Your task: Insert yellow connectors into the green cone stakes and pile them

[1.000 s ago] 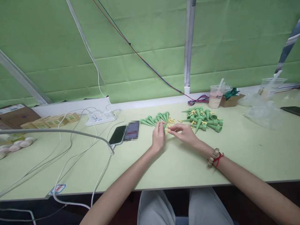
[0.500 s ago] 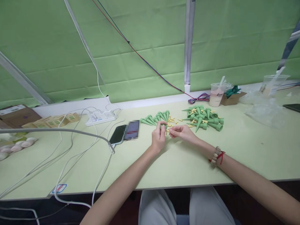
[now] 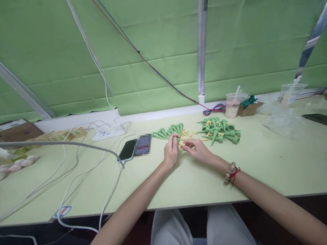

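left hand (image 3: 170, 153) grips a green spike (image 3: 176, 138); right hand (image 3: 198, 149) pinches a yellow clip (image 3: 181, 144) beside the phone (image 3: 127, 150). both parts look light, rigid; hold the spike's wide end.

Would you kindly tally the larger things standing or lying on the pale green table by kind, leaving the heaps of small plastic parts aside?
Dark smartphones: 2
Clear plastic drink cups: 2
White power strip: 1
Small open brown cardboard box: 1
Total: 6
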`<move>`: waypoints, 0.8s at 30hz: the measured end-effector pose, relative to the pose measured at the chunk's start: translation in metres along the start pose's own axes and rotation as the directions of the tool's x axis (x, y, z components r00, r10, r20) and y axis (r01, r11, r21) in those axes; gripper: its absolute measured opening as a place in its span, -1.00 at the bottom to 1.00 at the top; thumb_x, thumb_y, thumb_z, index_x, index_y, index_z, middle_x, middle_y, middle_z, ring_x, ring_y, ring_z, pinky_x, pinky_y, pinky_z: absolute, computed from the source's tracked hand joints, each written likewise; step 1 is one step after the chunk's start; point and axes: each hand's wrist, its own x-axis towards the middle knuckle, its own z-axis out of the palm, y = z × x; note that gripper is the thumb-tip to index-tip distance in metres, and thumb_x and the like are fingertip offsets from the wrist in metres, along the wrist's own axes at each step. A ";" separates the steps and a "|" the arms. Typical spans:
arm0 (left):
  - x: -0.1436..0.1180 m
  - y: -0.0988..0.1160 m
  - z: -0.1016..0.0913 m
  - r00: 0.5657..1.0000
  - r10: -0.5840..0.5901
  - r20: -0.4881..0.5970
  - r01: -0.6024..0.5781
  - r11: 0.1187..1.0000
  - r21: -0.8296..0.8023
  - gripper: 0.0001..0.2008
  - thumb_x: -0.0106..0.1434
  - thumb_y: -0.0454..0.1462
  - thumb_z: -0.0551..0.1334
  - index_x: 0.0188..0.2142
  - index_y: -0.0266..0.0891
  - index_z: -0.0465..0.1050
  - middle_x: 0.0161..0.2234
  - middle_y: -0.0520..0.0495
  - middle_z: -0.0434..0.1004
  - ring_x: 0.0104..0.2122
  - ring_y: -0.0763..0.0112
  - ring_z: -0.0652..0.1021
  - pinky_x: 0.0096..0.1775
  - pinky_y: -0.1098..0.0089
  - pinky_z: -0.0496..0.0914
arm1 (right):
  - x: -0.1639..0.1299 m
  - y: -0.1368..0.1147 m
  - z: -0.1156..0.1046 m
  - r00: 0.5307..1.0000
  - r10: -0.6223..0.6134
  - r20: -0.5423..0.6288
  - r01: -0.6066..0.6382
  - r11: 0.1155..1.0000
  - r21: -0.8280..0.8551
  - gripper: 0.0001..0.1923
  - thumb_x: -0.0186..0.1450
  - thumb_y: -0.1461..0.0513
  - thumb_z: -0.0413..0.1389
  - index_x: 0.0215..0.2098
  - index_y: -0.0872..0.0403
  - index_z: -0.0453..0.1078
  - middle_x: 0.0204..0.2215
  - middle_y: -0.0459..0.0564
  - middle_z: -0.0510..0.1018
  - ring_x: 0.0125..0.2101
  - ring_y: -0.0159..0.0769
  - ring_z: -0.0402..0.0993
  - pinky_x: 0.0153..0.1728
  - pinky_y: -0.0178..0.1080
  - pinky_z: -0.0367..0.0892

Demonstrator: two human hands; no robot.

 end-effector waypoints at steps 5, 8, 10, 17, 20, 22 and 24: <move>-0.001 -0.001 -0.002 0.997 0.053 0.053 -0.058 0.992 0.109 -0.67 0.34 -0.11 -0.16 -0.18 -0.20 0.26 -0.71 0.18 0.05 -0.69 0.48 0.23 -0.51 0.46 0.13 | -0.002 0.004 0.001 0.993 0.040 0.111 -0.046 0.997 0.060 -0.59 0.27 0.00 -0.04 -0.59 0.09 0.26 -0.62 -0.10 0.36 -0.55 -0.38 0.28 -0.47 -0.31 0.21; -0.001 0.001 -0.003 0.995 0.070 0.064 -0.080 0.981 0.178 -0.66 0.33 -0.12 -0.17 -0.16 -0.21 0.27 -0.71 0.17 0.10 -0.68 0.47 0.27 -0.50 0.47 0.16 | -0.001 0.005 0.002 0.992 0.064 0.108 -0.074 0.993 0.089 -0.53 0.29 -0.04 -0.10 -0.59 0.09 0.24 -0.62 -0.10 0.35 -0.56 -0.39 0.27 -0.48 -0.30 0.22; -0.002 0.004 -0.004 0.993 0.077 0.090 -0.093 0.976 0.198 -0.66 0.32 -0.11 -0.15 -0.11 -0.21 0.25 -0.70 0.16 0.20 -0.67 0.46 0.32 -0.48 0.46 0.18 | 0.000 0.006 0.002 0.994 0.078 0.077 -0.086 0.991 0.099 -0.53 0.31 -0.06 -0.14 -0.50 0.10 0.30 -0.59 -0.08 0.38 -0.56 -0.38 0.30 -0.48 -0.29 0.26; -0.004 0.012 -0.002 0.966 -0.001 0.259 -0.045 0.984 0.172 -0.55 0.33 -0.08 -0.23 0.09 -0.23 0.08 -0.62 0.09 0.40 -0.59 0.36 0.44 -0.40 0.39 0.26 | 0.006 0.007 0.000 0.982 0.175 0.070 -0.188 0.948 0.259 -0.58 0.20 -0.04 0.04 -0.13 0.07 0.33 -0.42 -0.03 0.48 -0.57 -0.36 0.40 -0.62 -0.29 0.36; -0.003 0.012 0.001 0.974 -0.033 0.224 -0.022 0.971 0.239 -0.51 0.33 -0.07 -0.23 0.14 -0.27 0.01 -0.62 0.08 0.36 -0.59 0.33 0.44 -0.40 0.36 0.25 | 0.013 0.010 -0.010 0.978 0.191 -0.080 -0.166 0.956 0.243 -0.61 0.14 -0.03 0.11 -0.27 0.11 0.36 -0.45 -0.05 0.45 -0.60 -0.40 0.38 -0.59 -0.29 0.40; 0.001 0.011 0.002 0.986 -0.042 0.164 -0.007 0.958 0.287 -0.49 0.32 -0.07 -0.20 0.16 -0.29 -0.02 -0.58 0.05 0.37 -0.55 0.31 0.45 -0.39 0.34 0.26 | 0.018 0.015 -0.023 0.945 0.185 -0.270 -0.128 0.968 0.215 -0.57 0.13 -0.06 0.09 -0.24 0.11 0.34 -0.33 -0.01 0.44 -0.55 -0.39 0.40 -0.56 -0.28 0.42; 0.006 0.007 0.001 0.995 -0.061 0.081 0.031 0.943 0.332 -0.49 0.31 -0.07 -0.16 0.15 -0.31 0.00 -0.50 -0.02 0.41 -0.46 0.28 0.47 -0.33 0.30 0.29 | 0.022 0.023 -0.041 0.866 0.164 -0.473 -0.114 0.984 0.134 -0.54 0.15 -0.07 0.06 -0.17 0.11 0.31 -0.24 0.04 0.43 -0.53 -0.37 0.43 -0.52 -0.26 0.41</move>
